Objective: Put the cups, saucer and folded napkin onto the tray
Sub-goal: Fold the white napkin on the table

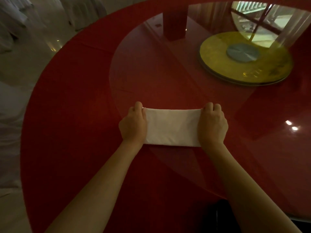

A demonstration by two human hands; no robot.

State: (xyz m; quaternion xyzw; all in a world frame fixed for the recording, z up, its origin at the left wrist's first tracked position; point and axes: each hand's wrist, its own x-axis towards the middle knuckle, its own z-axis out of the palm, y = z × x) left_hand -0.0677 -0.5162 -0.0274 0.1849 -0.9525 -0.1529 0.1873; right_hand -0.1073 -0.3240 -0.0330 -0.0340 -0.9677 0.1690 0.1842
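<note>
Napkin (171, 126) lying crosswise on table (80, 115), left hand (133, 125) and right hand (212, 126) each gripping an end; no tray visible.

Napkin (171, 126) on table (75, 106), between hands.

White napkin (171, 127), red tablecloth (75, 115), yellow disc (235, 68).

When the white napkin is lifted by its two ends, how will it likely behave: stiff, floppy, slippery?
The napkin is folded cloth, so it would probably sag in the middle if lifted. It looks thin and likely light. With the left hand and right hand pinching opposite ends, the folds should hold.
</note>
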